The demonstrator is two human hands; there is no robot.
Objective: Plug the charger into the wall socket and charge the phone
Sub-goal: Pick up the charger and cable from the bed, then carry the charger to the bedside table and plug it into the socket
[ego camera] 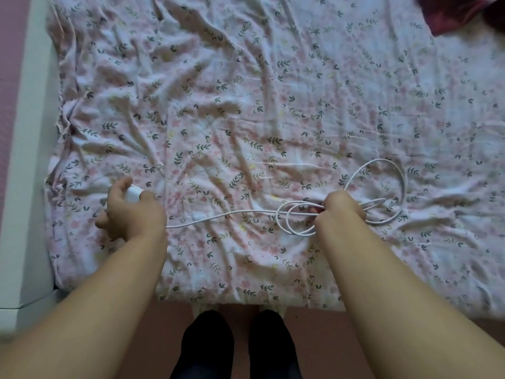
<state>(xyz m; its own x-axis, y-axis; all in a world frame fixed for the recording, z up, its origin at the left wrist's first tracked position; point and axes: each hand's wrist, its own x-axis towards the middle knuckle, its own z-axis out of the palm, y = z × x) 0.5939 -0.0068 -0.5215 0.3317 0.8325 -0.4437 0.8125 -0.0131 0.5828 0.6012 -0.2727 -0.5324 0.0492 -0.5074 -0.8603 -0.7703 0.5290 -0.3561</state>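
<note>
The main risk from here is a tangle: the white cable [377, 187] lies in several overlapping loops at the right of the frame, and pulling the ends apart could draw them into a knot or snag them on the crumpled floral bedsheet [246, 91]. A hard tug could also jerk the charger plug [134, 193] out of a light grip. The left hand [131, 212], at the left middle of the frame, is curled around that small white plug, with the cable trailing from under it across the sheet. The right hand [338, 212], right of centre, is closed on a bunch of the cable loops. The cable looks thin, smooth and limp, the plug a rounded white block, mostly hidden by fingers. No phone or wall socket is in view, so plugging in has not begun.
</note>
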